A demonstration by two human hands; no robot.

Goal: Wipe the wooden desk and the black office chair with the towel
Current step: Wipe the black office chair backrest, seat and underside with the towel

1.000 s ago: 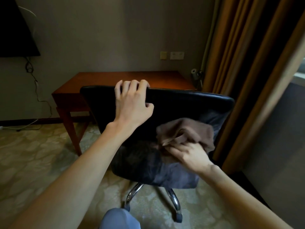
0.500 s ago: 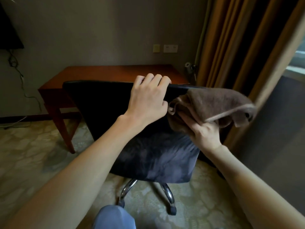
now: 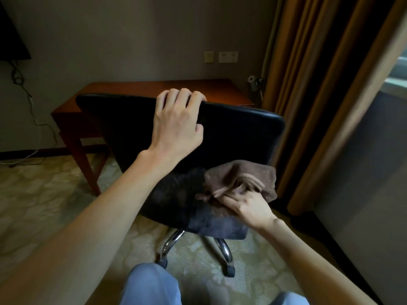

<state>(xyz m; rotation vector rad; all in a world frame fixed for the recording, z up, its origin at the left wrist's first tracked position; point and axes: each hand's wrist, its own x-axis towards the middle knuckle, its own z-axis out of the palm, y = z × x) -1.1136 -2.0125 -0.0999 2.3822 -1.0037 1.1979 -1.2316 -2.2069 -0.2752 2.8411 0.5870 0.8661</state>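
- Wooden desk point(image 3: 154, 86): against the wall, behind the chair.
- Black office chair point(image 3: 237, 137): backrest faces the camera.
- Towel point(image 3: 248, 177): bunched against the lower backrest.
- Left hand point(image 3: 176, 126): fingers curled over the backrest's top edge.
- Right hand point(image 3: 246, 205): clamped on the towel.

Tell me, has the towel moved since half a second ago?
Yes: the towel went down, from the top edge of the black office chair to its lower back.

The black office chair point(image 3: 231, 137) has smooth, glossy leather-like upholstery and shiny chromed metal legs point(image 3: 174, 241). Against its back lies a matt, soft brown cloth towel point(image 3: 246, 177). Behind the chair, the reddish-brown wooden desk point(image 3: 154, 86) looks polished.
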